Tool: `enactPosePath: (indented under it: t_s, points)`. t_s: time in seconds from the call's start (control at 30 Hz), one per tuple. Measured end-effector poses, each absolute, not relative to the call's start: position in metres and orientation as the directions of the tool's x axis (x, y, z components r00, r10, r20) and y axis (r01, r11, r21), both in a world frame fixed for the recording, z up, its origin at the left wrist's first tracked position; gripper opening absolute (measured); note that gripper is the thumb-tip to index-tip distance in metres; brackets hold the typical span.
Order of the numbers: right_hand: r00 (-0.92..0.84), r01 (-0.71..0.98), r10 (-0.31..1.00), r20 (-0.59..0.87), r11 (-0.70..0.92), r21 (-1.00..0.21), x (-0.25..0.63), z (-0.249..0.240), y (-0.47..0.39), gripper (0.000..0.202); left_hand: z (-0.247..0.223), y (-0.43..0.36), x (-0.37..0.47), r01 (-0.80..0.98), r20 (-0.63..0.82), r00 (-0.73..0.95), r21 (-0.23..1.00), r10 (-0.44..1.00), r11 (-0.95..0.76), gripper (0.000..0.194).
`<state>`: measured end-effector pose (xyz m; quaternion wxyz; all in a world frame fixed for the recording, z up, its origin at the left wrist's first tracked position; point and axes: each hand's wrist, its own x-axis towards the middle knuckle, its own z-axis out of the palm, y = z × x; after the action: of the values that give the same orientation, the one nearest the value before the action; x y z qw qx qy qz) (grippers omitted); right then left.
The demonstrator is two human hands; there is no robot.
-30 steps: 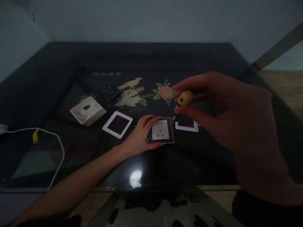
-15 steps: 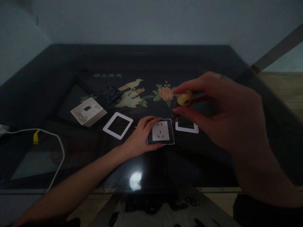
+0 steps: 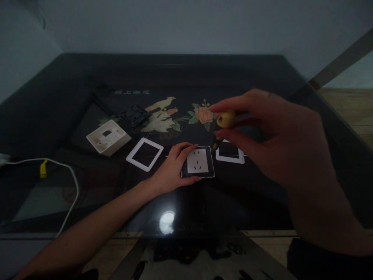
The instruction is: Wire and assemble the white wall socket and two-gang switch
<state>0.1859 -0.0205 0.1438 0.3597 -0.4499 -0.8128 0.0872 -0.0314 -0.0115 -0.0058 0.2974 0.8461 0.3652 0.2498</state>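
Observation:
My left hand (image 3: 176, 167) grips a wall socket (image 3: 198, 161) by its left side, thumb along the near edge and fingers along the far edge. The socket has a white slotted face in a black frame and lies face up on the dark table. Above its right side, my right hand (image 3: 271, 136) pinches a screwdriver (image 3: 225, 119) by its yellow handle end. The screwdriver slants down, with its thin shaft at the socket's right edge; the tip is too dim to make out. Just right of the socket lies a white frame (image 3: 229, 158), partly hidden by my right hand.
Another white frame (image 3: 145, 154) lies left of the socket. Beyond it are an open white mounting box (image 3: 109, 138) and a black plastic plate (image 3: 134, 115). A white cable (image 3: 74, 179) with a yellow tag (image 3: 43, 168) runs along the left. The glossy table (image 3: 247, 74) meets walls.
The screwdriver handle has turned and shifted slightly left in my right fingers. My left hand and the socket stay in place.

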Motion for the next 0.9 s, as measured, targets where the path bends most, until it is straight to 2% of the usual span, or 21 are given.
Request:
enactPosePath:
  t_s: [0.1,0.17,0.27,0.33,0.5,0.57,0.8,0.9]
  points:
    - [-0.392,0.644,0.815,0.426,0.574,-0.506,0.189,0.146,-0.021,0.043,-0.006,-0.012,-0.031,0.472,0.203,0.606,0.686,0.769,-0.553,0.087]
    - [-0.414,0.621,0.795,0.443,0.603,-0.501,0.19,0.146,-0.02,0.033,-0.007,-0.012,-0.031,0.473,0.202,0.605,0.687,0.77,-0.552,0.087]
    - [-0.376,0.656,0.759,0.531,0.623,-0.425,0.187,0.144,-0.018,0.019,-0.008,-0.011,-0.032,0.472,0.203,0.606,0.687,0.769,-0.553,0.089]
    - [-0.346,0.686,0.754,0.558,0.609,-0.398,0.185,0.143,-0.018,0.016,-0.008,-0.011,-0.032,0.472,0.202,0.607,0.687,0.769,-0.553,0.088]
    - [-0.32,0.565,0.81,0.492,0.58,-0.587,0.183,0.143,-0.022,0.033,-0.005,-0.012,-0.031,0.476,0.197,0.606,0.687,0.771,-0.549,0.086]
    - [-0.358,0.539,0.817,0.452,0.576,-0.614,0.183,0.143,-0.023,0.035,-0.005,-0.012,-0.031,0.478,0.196,0.606,0.685,0.771,-0.55,0.085]
    - [-0.346,0.663,0.748,0.566,0.622,-0.417,0.178,0.137,-0.019,0.015,-0.008,-0.011,-0.032,0.478,0.206,0.605,0.678,0.769,-0.559,0.087]
    - [-0.3,0.666,0.738,0.604,0.616,-0.421,0.178,0.137,-0.02,0.022,-0.006,-0.011,-0.031,0.477,0.202,0.606,0.682,0.77,-0.554,0.086]
